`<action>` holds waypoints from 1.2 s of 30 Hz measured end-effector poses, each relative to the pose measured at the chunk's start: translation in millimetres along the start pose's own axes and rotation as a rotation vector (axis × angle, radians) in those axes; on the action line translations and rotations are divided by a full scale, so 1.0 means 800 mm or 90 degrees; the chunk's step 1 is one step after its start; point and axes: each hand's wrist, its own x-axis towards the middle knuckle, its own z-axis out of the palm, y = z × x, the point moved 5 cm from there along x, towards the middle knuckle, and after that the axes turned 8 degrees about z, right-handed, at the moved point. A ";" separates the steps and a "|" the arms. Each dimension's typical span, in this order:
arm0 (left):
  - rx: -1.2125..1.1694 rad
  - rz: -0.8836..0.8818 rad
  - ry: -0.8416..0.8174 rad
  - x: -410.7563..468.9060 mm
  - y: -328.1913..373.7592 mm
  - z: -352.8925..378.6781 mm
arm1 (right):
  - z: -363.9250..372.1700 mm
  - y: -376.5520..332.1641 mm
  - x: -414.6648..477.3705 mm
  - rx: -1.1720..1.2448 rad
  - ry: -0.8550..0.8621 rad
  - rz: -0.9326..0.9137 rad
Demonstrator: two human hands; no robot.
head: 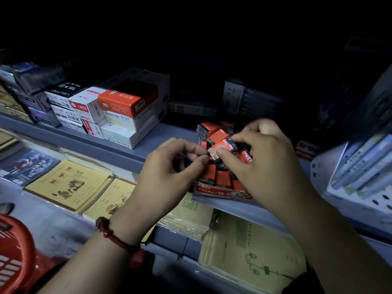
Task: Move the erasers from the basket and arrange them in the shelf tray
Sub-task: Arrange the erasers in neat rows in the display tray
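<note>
Head view, dim light, only one view to go by; both hands over the shelf tray [222,193], a low red printed carton sitting on the grey shelf [118,143] at centre right; tray already well stocked: a near row of red-and-black erasers [221,177] stands in order along its front wall, with a looser heap piled toward the far end; right hand [261,158] pinches one red eraser marked 2B [220,148] between thumb and forefinger, held just above the heap; left hand [169,166] curled, fingertips closed on or touching the near end of that same eraser, exact contact hard to tell; red basket [14,251] at the near left corner, well apart from the tray; only its rim and handle show, so what is left inside cannot be seen; judgement: task well along, most visible stock is in the tray, the held eraser not yet seated; the far heap looks unsorted and likely wants straightening into rows; boxes of stationery [118,111] on the shelf to the left, notebooks [67,183] on the lower tier, none of it involved.
</note>
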 end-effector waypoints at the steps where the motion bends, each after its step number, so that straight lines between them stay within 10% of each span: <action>1: 0.005 0.002 0.000 -0.001 0.001 0.000 | 0.000 0.000 0.001 0.007 -0.007 0.007; 19: 0.034 0.121 0.027 -0.012 0.036 0.005 | -0.014 -0.004 -0.001 0.400 -0.079 0.051; 36: 0.169 0.178 -0.155 -0.006 0.035 -0.011 | -0.015 0.010 -0.005 0.240 -0.141 0.046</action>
